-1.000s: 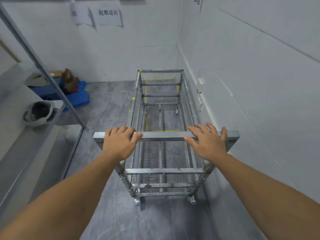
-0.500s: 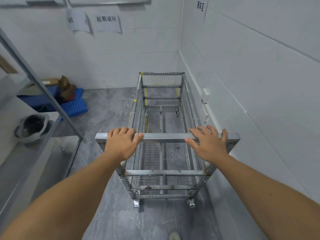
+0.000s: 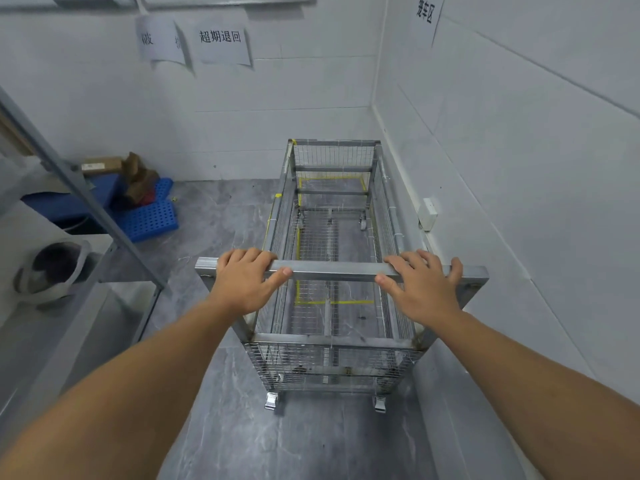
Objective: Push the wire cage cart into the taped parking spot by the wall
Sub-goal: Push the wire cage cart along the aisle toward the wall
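The metal wire cage cart [image 3: 334, 367] stands lengthwise along the right wall, its far end close to the back wall. My left hand [image 3: 242, 280] grips the left part of its square handle bar [image 3: 334, 270], fingers curled over the top. On the bar's right part rests my right hand [image 3: 424, 289], fingers over it and thumb under. Yellow tape lines [image 3: 332, 302] on the floor show through the cart's mesh bottom, one across near the handle and a rectangle's end near the far end.
The white right wall [image 3: 519, 202] runs close beside the cart, with a small white socket box [image 3: 427, 213] on it. A grey shelf frame [image 3: 86, 202] holding a white helmet [image 3: 52, 268] is at left. Blue plastic pallets [image 3: 154, 216] and cardboard sit in the far left corner.
The cart has rolled forward toward the back wall with both hands on the bar. The yellow tape lines now appear further back under the cart's mesh floor.
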